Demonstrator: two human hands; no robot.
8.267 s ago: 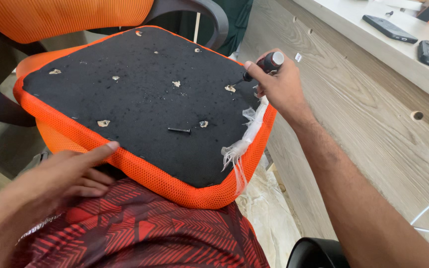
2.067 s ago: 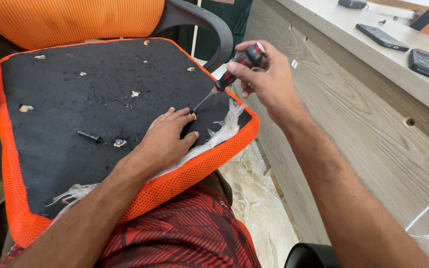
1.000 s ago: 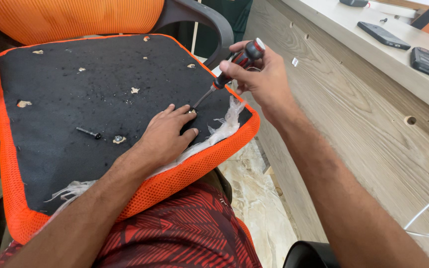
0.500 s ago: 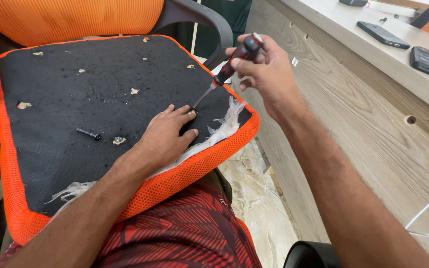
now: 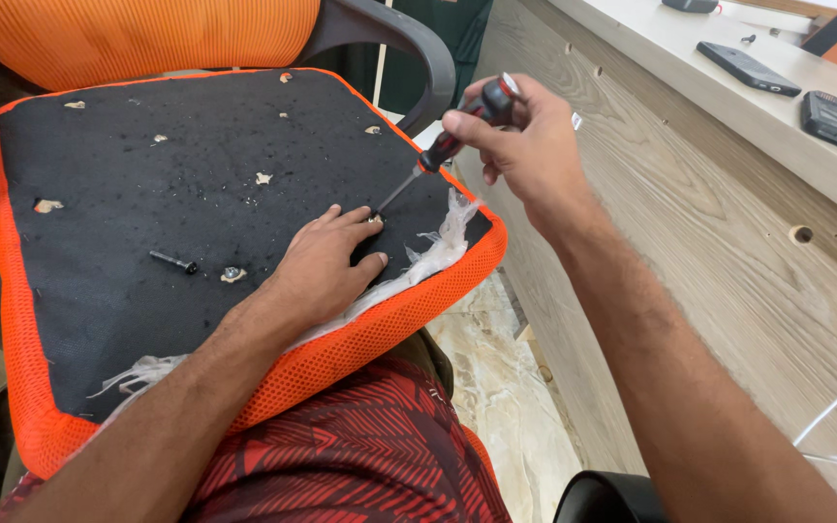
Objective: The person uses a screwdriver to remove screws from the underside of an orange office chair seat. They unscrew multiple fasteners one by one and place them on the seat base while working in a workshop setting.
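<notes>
Two hands on the job. Seat cushion [image 5: 147, 194] lies underside up across the lap, black fabric facing the camera, orange mesh round the edge. Right hand [image 5: 525, 145] closed around the red-and-black handle of a screwdriver [image 5: 448, 145]; shaft slants down and left, tip at a screw [image 5: 376, 219] near the cushion's right edge. Left hand [image 5: 326, 261] flat and open on the fabric, holding nothing, fingertips touching just beside the screw. Torn white wrap [image 5: 438, 247] bunched along the edge next to it.

Loose black bolt [image 5: 174, 261] lies well left of the left hand; a seated screw head [image 5: 232, 275] near it. Two phones [image 5: 743, 68] on the bench at far right.

Judgement on the step: shaft looks tilted, so the tip may cam out. Better to bring the handle more upright over the screw, press down while turning, keep the left palm steadying the cushion, fingertips clear of the tip.
</notes>
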